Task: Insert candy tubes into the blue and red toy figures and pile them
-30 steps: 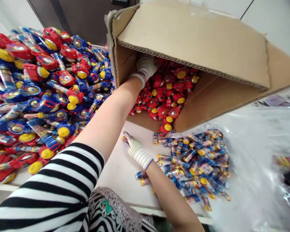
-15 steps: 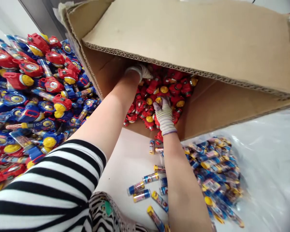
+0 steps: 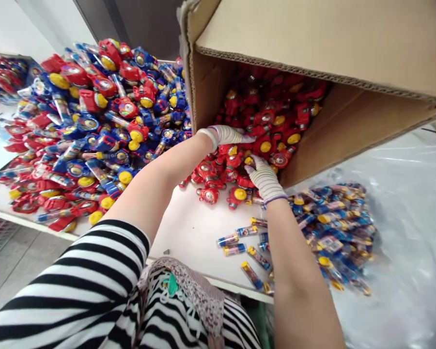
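Note:
A big cardboard box (image 3: pixel 312 29) lies tipped on its side on the white table (image 3: pixel 189 232), full of red toys with yellow knobs (image 3: pixel 269 116). Some of these red toys (image 3: pixel 209 194) have spilled out onto the table at the box mouth. My gloved left hand (image 3: pixel 227 135) lies with stretched fingers across the toys at the left of the opening. Just below it, my gloved right hand (image 3: pixel 263 177) curls its fingers over a red toy at the box's lower lip.
A large heap of red and blue toys (image 3: pixel 94 131) covers the table's left side up to its edge. Small candy tubes (image 3: pixel 330 228) are piled on clear plastic sheet (image 3: pixel 403 194) at right, with loose tubes (image 3: pixel 236 240) by my right forearm. Floor (image 3: pixel 18 261) shows lower left.
My right hand went from the table into the box mouth. Both hands have drawn back toward me, and several red toys now lie outside the box on the table.

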A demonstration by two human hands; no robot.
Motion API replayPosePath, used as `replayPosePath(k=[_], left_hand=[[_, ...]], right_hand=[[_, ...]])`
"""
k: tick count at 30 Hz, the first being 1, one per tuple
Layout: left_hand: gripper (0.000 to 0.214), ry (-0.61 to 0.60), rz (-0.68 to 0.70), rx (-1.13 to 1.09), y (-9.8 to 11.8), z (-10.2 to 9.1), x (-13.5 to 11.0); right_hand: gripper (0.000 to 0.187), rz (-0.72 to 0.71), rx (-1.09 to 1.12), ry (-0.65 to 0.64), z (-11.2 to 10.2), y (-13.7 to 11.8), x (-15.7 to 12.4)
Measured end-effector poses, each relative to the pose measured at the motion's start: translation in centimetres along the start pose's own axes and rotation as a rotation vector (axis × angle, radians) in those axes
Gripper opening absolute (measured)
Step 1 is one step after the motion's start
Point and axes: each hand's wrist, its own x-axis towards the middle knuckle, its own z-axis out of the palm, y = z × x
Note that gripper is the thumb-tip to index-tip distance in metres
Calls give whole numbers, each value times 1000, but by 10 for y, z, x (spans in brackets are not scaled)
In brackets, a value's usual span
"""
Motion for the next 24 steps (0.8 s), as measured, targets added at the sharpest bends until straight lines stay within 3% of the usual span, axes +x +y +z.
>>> replayPosePath(k=[3, 6, 9, 13, 16, 18, 21, 24], left_hand=[[73, 127, 58, -87, 2, 3, -63], [46, 298, 28, -62, -19, 12, -141], [41, 180, -163, 84, -45, 34, -195], [68, -43, -345, 251, -55, 70, -200], [72, -141, -450, 281, -48, 86, -194], [73, -178, -468, 246, -47, 92, -200], [71, -197, -465, 180, -53, 99, -223], [68, -118, -494, -116, -60, 104, -248]], right_hand=[[51, -32, -80, 104, -21, 10, -34], [44, -133, 103, 247, -27, 17, -78], [48, -208, 431, 227, -5, -2, -118], [40, -264, 774, -110, 50, -59, -155], [30, -326, 817, -316, 86, -87, -175], [30, -275, 768, -336, 102, -90, -183], [35, -127, 663, -253, 113, -78, -185], [37, -62, 570, -146, 110, -63, -182]])
